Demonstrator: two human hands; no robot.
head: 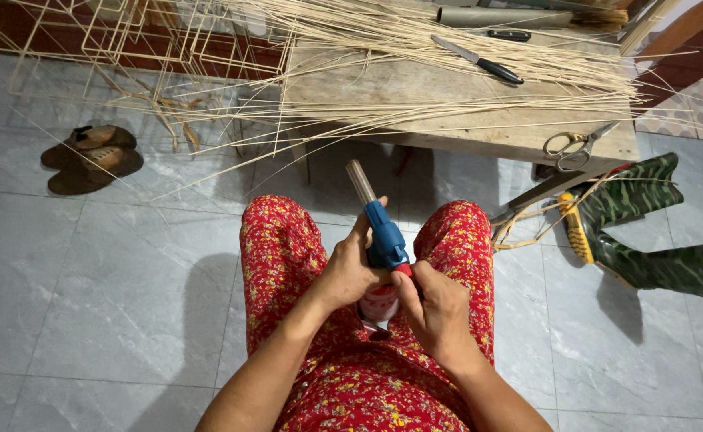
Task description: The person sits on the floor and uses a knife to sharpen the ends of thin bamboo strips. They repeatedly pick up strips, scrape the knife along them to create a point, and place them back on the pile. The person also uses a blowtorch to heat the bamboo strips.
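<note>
At the far left of the frame a pair of brown sandals (91, 158) lies on the grey tiled floor (127, 304). Moving toward the centre, the left hand (350, 270) wraps the blue body of a gas torch (383, 244), fingers curled tight around it and thumb up along its side. The torch sits low in the middle of the frame over the lap, its metal nozzle tilted up and to the left, its red-and-white canister pointing down between the knees. The right hand (438, 308) presses in from the right, fingertips pinching at the red collar where head meets canister (what exactly they grip is hidden). Judging from this, the left grip ought to hold steady while the right works, nozzle kept away from the thin cane strips (447, 40) on the wooden bench (463, 120) above. Further right lie a knife (479, 62), scissors (575, 146) and green boots (647, 232).
</note>
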